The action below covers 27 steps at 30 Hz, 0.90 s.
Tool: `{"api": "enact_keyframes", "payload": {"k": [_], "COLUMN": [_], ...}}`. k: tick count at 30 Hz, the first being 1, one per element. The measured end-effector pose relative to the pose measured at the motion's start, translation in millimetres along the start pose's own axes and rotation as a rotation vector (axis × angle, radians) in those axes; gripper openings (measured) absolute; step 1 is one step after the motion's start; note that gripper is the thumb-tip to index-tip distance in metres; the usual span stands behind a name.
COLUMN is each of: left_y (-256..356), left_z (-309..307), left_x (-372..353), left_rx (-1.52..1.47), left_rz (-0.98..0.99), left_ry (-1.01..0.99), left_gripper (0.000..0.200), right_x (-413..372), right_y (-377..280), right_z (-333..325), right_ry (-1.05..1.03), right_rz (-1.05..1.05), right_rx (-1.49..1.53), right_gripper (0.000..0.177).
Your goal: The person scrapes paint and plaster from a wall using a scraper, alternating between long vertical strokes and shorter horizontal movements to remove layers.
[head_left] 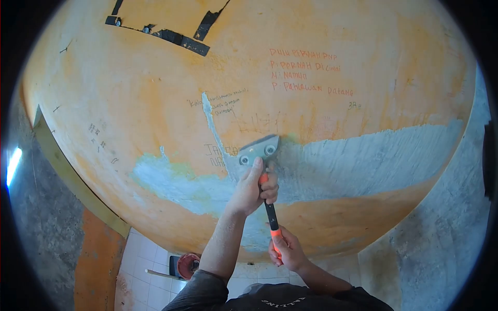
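Note:
A long-handled scraper (272, 211) with a wide grey blade head lies against the orange painted wall (311, 114). My left hand (255, 186) is wrapped round the upper handle just under the head, its thumb pressed on the head's lower part. Lower down, my right hand (287, 250) grips the orange end of the handle. The blade edge meets the wall where orange paint borders a bare grey-blue patch (363, 163). That patch runs to the right of the blade, and a paler one spreads to its left.
Red handwriting (311, 72) and black tape strips (181, 41) mark the wall above. Below left, a reddish bucket (188, 265) stands on the white tiled floor (142, 256). Bare grey side walls (46, 192) flank both sides.

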<state>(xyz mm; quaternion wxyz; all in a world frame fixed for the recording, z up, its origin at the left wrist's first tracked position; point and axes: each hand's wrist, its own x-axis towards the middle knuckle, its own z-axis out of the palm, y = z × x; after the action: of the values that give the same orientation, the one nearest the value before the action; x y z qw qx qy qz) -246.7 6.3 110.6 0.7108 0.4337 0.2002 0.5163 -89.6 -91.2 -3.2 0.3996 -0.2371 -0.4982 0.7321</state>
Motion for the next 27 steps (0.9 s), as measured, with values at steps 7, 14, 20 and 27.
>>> {"api": "enact_keyframes", "payload": {"k": [7,14,20,27], "left_y": [-25,27,-22,29], "left_z": [-16,4,-29,-6], "left_x": [-12,2,-23,-2], "left_rx": [0.042,-0.017,-0.047,-0.031], "left_rz": [-0.148,0.010,-0.105,0.047], "left_ry": [0.102,-0.025,0.063,-0.091], "left_gripper": [0.043,0.043,0.045,0.037], "right_x": [-9,7,-5,14], "right_y": [35,-22,45,2], "right_z": [7,26,33,49], "right_ry": [0.046,0.085,0.081,0.131], "right_rz": [0.036,-0.043,0.004,-0.089], "right_rx": [0.068,-0.046,0.012,-0.051], "right_gripper": [0.048,0.049,0.050,0.050]}}
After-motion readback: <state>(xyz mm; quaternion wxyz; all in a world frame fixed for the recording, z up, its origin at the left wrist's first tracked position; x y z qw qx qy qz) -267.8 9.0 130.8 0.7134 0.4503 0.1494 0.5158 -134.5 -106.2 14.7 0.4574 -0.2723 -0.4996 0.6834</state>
